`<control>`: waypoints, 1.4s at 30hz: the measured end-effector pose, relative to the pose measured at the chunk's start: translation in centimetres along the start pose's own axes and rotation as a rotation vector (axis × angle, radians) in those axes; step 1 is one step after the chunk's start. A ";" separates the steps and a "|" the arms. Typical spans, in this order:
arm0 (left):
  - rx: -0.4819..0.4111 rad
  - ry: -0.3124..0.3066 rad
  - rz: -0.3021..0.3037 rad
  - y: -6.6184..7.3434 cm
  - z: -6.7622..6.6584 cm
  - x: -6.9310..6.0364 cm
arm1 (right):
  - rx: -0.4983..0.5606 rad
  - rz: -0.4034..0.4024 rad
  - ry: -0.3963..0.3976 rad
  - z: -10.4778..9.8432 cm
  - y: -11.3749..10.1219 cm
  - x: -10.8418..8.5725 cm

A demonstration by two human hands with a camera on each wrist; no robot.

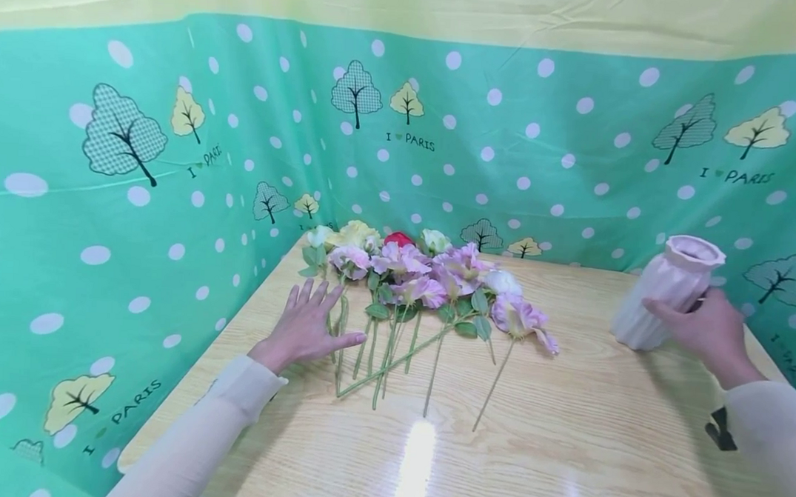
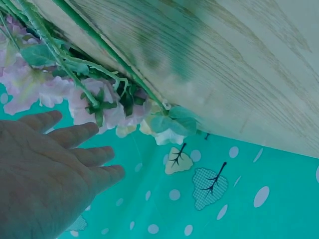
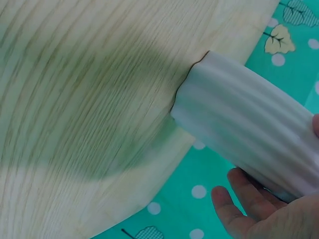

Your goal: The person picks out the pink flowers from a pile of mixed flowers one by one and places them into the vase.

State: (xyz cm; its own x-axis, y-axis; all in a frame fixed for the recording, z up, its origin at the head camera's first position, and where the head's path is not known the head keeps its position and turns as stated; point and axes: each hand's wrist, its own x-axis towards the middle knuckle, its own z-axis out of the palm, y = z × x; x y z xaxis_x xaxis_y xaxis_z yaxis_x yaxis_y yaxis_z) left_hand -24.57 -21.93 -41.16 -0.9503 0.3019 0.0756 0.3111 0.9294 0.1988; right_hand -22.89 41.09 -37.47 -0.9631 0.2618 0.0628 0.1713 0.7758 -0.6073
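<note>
In the head view the right hand (image 1: 711, 332) grips a white ribbed vase (image 1: 663, 297), which leans with its mouth tilted to the right. The right wrist view shows the vase (image 3: 244, 119) with fingers of the right hand (image 3: 284, 214) around its side. The left hand (image 1: 304, 326), fingers spread, is over the left side of a row of artificial flowers (image 1: 400, 260), by their green stems. In the left wrist view the left hand (image 2: 45, 174) appears below pink blooms (image 2: 79, 102); it holds nothing.
The wooden table (image 1: 551, 403) carries the flowers in its back middle, stems pointing to the front. A green dotted cloth (image 1: 482, 163) with printed trees hangs along the left, back and right. A small dark object (image 1: 721, 429) is beside the right sleeve.
</note>
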 end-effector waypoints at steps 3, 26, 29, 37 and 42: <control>0.002 0.003 0.001 0.1 -0.1 0.0 | 0.013 -0.015 -0.006 0.5 -0.6 -0.3; 0.011 0.000 0.008 0.4 -0.2 0.0 | 0.000 -0.136 -0.008 2.6 -3.2 -1.8; 0.012 0.003 0.007 0.4 -0.2 0.0 | -0.003 -0.137 -0.004 2.7 -3.3 -1.8; 0.012 0.003 0.001 0.4 -0.1 0.0 | -0.015 -0.134 -0.004 2.7 -3.3 -1.7; 0.013 0.000 -0.003 0.2 -0.1 0.0 | -0.020 -0.122 -0.003 3.0 -3.1 -1.7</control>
State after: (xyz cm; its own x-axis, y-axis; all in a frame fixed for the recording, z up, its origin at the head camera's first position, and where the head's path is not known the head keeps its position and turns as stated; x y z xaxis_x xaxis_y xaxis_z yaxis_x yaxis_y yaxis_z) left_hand -24.54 -21.74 -41.02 -0.9511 0.2996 0.0752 0.3086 0.9329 0.1859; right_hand -22.44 36.54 -38.02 -0.9776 0.1629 0.1333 0.0565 0.8131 -0.5794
